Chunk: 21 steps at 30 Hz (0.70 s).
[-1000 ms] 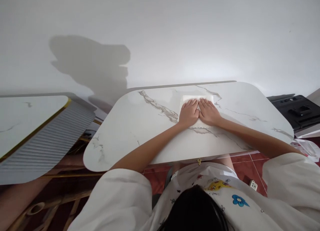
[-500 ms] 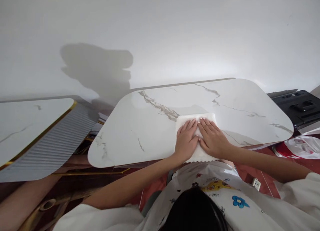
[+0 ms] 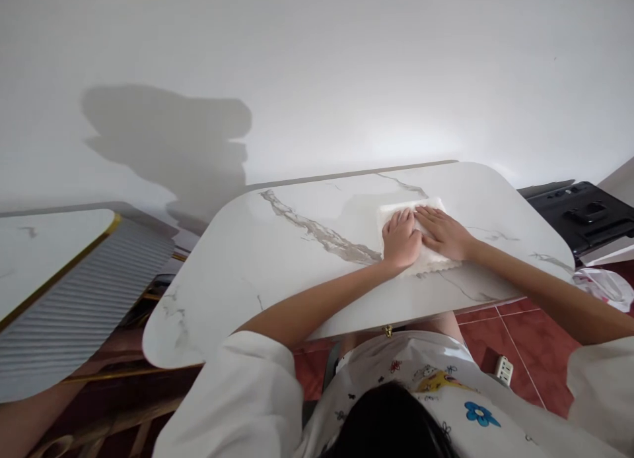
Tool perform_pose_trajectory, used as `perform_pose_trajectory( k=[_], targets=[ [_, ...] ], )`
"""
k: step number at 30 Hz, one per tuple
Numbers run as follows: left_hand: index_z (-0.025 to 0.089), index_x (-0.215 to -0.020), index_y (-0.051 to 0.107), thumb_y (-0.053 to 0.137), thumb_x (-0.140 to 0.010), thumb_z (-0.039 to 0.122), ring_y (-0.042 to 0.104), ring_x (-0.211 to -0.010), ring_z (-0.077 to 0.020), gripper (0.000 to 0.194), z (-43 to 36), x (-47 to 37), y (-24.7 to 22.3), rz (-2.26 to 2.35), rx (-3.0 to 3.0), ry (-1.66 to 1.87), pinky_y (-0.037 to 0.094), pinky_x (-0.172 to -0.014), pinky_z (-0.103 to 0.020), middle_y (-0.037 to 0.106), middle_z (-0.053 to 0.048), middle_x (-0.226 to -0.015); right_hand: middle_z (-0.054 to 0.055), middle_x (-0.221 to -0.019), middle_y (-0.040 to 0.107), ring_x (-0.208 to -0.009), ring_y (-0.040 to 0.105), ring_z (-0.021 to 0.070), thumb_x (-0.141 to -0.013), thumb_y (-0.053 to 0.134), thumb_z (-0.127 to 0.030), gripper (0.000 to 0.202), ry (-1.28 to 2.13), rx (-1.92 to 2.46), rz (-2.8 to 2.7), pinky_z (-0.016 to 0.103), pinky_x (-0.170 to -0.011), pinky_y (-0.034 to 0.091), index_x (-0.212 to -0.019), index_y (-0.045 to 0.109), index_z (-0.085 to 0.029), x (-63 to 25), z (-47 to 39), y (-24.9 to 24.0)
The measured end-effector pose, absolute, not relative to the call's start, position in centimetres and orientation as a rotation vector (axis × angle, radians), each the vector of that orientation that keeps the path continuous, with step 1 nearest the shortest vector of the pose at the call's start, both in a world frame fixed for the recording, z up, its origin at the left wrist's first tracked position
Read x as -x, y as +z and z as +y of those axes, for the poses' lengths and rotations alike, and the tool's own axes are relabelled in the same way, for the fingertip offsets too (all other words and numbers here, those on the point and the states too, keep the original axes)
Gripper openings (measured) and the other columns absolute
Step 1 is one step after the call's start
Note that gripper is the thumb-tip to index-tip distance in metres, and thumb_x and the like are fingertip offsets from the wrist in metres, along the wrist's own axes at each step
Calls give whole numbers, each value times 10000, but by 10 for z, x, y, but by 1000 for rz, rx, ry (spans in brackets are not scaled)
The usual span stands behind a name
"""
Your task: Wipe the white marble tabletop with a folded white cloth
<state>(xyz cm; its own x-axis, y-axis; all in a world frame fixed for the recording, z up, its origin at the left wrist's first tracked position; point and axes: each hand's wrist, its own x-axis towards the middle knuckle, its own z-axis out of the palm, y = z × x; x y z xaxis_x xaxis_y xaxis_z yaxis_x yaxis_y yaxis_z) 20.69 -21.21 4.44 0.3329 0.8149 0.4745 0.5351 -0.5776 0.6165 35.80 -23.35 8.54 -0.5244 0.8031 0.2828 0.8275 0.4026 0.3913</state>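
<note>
A white cloth [image 3: 430, 260] with a scalloped edge lies spread on a white, grey-veined tabletop [image 3: 297, 260]. My left hand [image 3: 401, 239] presses down on the cloth's left part, fingers slightly bent and resting on it. Close beside it, my right hand [image 3: 443, 232] lies flat over the right part, its fingers stretched toward the upper left. The two hands nearly touch at the thumbs. Both palms are hidden from above.
A pale wall [image 3: 347, 82] stands behind the tabletop. To the left is another marble-look surface [image 3: 44, 260] with gold trim and a ribbed side. A black appliance [image 3: 584, 214] sits at right. A white power strip [image 3: 504, 370] lies on the red tiled floor [image 3: 529, 339].
Both hands have moved forward and to the right across the tabletop, and the cloth has slid along under them. The cloth is turned a little. My left fingers are more bent.
</note>
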Motion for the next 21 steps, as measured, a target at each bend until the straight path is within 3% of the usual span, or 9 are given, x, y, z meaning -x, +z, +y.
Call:
perform_pose_trajectory(
  k=[10,21],
  targets=[
    [184,-1335,442,315,-853,184,262,-1369,-200,498,-114,-213,74,1304,-2256,1276,216,-1124,-376,365,-22,-1467,130,-1458,351,-1351,292,282,-916,314,-374,565,-760,1475,-2635,489,-1092,240,-1408,351,-100,-353,-124,125],
    [183,-1265,503,293,-874,164,334,-1317,-205,444,-45,-236,102,1390,-2292,1383,258,-1083,-386,454,-44,-1402,160,-1433,385,-1335,323,259,-907,297,-339,556,-798,1517,-2560,433,-1088,246,-1367,395,-42,-364,-50,152]
  ],
)
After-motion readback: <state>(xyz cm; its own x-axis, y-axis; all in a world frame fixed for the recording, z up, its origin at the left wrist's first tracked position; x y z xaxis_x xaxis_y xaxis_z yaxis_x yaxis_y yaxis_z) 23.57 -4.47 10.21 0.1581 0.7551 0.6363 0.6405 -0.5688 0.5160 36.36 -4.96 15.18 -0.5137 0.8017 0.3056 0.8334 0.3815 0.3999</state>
